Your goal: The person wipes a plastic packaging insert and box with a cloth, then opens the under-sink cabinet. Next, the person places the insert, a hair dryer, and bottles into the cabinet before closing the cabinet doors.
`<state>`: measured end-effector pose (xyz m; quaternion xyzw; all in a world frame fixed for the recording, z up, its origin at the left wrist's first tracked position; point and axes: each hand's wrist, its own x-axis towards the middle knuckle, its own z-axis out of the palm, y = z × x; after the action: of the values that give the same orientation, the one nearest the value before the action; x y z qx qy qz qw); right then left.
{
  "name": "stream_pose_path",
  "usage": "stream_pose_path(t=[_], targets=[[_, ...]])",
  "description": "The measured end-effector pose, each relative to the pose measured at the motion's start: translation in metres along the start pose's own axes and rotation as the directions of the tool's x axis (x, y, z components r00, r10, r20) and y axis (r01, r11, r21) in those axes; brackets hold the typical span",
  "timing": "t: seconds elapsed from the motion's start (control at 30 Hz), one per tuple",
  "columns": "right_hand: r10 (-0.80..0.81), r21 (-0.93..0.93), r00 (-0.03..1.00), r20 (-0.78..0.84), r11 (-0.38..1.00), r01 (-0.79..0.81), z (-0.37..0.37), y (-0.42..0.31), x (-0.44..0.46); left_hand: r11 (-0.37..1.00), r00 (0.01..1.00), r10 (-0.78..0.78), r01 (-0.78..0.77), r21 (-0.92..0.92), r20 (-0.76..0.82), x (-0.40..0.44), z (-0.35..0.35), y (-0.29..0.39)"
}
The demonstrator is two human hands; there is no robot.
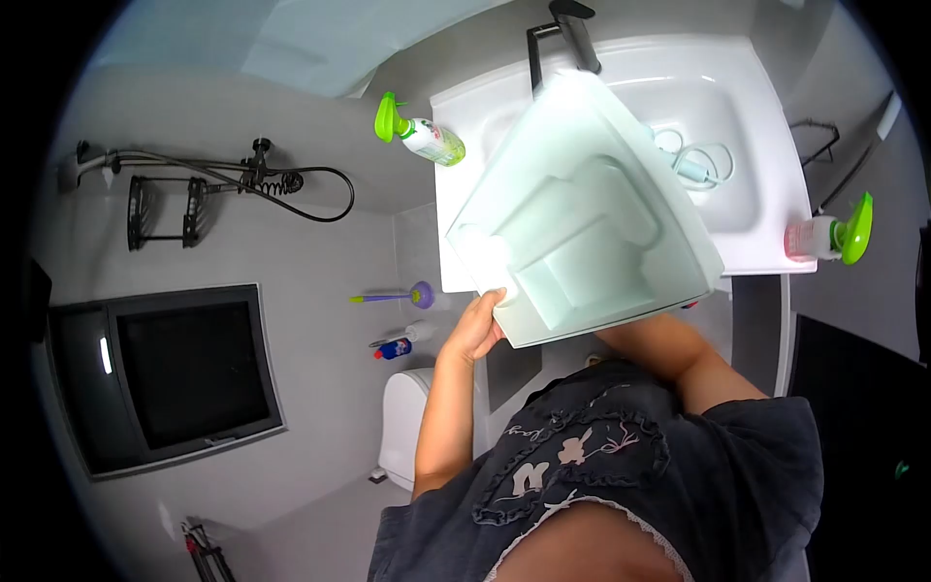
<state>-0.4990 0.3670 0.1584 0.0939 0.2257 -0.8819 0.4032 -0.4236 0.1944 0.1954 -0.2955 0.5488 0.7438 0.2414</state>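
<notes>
A pale green plastic tub (582,281) with moulded recesses is held tilted over the front of the white sink (766,107). My left hand (477,325) is closed on its near left corner, thumb over the rim. My right forearm (669,354) passes beneath the tub's near edge, and the hand itself is hidden behind it. In the basin, partly covered by the tub, lies a small light blue device (691,171) with a looped thin cord. The tub's far end reaches close to the dark faucet (574,39).
Green-topped spray bottles stand on the sink's left (432,141) and right (815,239) edges. Down to the left are a toilet (402,417), a purple plunger (421,295) and a blue bottle (395,349). A black shower set (260,170) hangs on the left wall.
</notes>
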Motion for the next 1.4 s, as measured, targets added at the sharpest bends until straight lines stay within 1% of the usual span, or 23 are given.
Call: stream_pose_path(t=[0.07,0.1,0.17,0.23,0.3,0.4,0.47,0.53,0.6,0.73,0.83,0.87,0.97,1.03,1.07,1.1,1.17,1.2,1.23,1.27,1.3,1.37,1.4], targets=[[0.03,0.011,0.999,-0.014,0.999,-0.03,-0.025,-0.004,-0.007,0.985,0.998,-0.066,0.067,0.156,-0.013,-0.004,-0.006,-0.006],[0.038,0.013,0.999,-0.03,0.999,-0.038,-0.04,-0.006,-0.013,0.99,0.999,-0.052,0.053,0.132,-0.011,-0.008,-0.007,-0.005],[0.058,0.013,0.995,-0.075,0.998,-0.057,-0.068,-0.013,-0.024,0.938,0.991,-0.034,0.075,0.337,-0.126,-0.02,-0.008,-0.003],[0.065,0.0,0.99,-0.127,0.998,-0.065,-0.095,-0.023,-0.036,0.883,0.99,-0.019,0.083,0.461,-0.142,-0.029,-0.013,0.001],[0.066,-0.009,0.981,-0.185,0.998,-0.069,-0.12,-0.032,-0.05,0.893,0.992,-0.065,0.106,0.437,-0.108,-0.029,-0.024,-0.014],[0.066,-0.016,0.967,-0.246,0.997,-0.073,-0.142,-0.043,-0.063,0.92,0.998,0.025,-0.003,0.391,-0.053,-0.032,-0.011,-0.02],[0.069,-0.014,0.961,-0.266,0.997,-0.076,-0.15,-0.048,-0.065,0.912,1.0,-0.01,0.017,0.41,-0.019,-0.031,0.0,-0.015],[0.083,-0.016,0.959,-0.271,0.996,-0.091,-0.153,-0.051,-0.065,0.902,0.999,-0.046,0.037,0.429,0.01,-0.028,0.011,-0.015],[0.106,-0.022,0.959,-0.263,0.993,-0.115,-0.153,-0.053,-0.059,0.908,0.997,0.075,-0.064,0.414,-0.009,-0.023,0.018,-0.015],[0.169,-0.031,0.961,-0.219,0.983,-0.18,-0.144,-0.056,-0.039,0.905,0.999,0.033,-0.037,0.424,0.017,-0.017,0.016,-0.01],[0.236,-0.036,0.961,-0.146,0.969,-0.244,-0.125,-0.062,-0.008,0.913,0.995,0.093,-0.069,0.401,-0.042,-0.021,0.013,-0.011],[0.256,-0.043,0.96,-0.113,0.964,-0.262,-0.115,-0.066,0.007,0.877,0.991,0.116,-0.074,0.474,-0.059,-0.021,0.008,-0.007],[0.3,-0.066,0.954,-0.027,0.951,-0.301,-0.082,-0.081,0.043,0.753,0.951,0.249,-0.071,0.655,-0.182,-0.041,-0.01,0.023],[0.301,-0.116,0.953,0.04,0.948,-0.295,-0.056,-0.106,0.057,0.554,0.839,0.483,-0.072,0.829,-0.25,-0.054,-0.018,0.042],[0.288,-0.151,0.955,0.067,0.949,-0.276,-0.043,-0.119,0.057,0.525,0.828,0.467,0.023,0.851,-0.311,-0.071,-0.005,0.065],[0.247,-0.211,0.964,0.095,0.952,-0.223,-0.014,-0.136,0.042,0.486,0.783,0.536,0.02,0.874,-0.316,-0.081,0.005,0.079],[0.086,-0.45,0.983,0.16,0.893,-0.005,0.006,-0.151,0.035,0.391,0.754,0.563,0.118,0.913,-0.338,-0.103,0.021,0.102],[-0.053,-0.54,0.992,0.112,0.835,0.105,-0.013,-0.155,0.054,0.398,0.746,0.571,0.114,0.91,-0.343,-0.116,0.03,0.112],[-0.146,-0.613,0.975,0.165,0.76,0.218,-0.003,-0.156,0.049,0.29,0.728,0.608,0.169,0.942,-0.317,-0.129,0.039,0.118],[-0.182,-0.656,0.961,0.206,0.703,0.274,0.007,-0.155,0.041,0.176,0.715,0.638,0.226,0.958,-0.286,-0.136,0.044,0.119],[-0.217,-0.693,0.944,0.248,0.641,0.33,0.018,-0.152,0.033,0.178,0.713,0.64,0.225,0.958,-0.286,-0.136,0.045,0.118],[-0.259,-0.737,0.843,0.471,0.411,0.537,0.034,-0.14,0.015,-0.064,0.707,0.673,0.347,0.936,-0.216,-0.134,0.052,0.115],[-0.241,-0.728,0.803,0.545,0.341,0.595,0.047,-0.129,-0.001,-0.118,0.707,0.683,0.355,0.927,-0.184,-0.127,0.055,0.112]])
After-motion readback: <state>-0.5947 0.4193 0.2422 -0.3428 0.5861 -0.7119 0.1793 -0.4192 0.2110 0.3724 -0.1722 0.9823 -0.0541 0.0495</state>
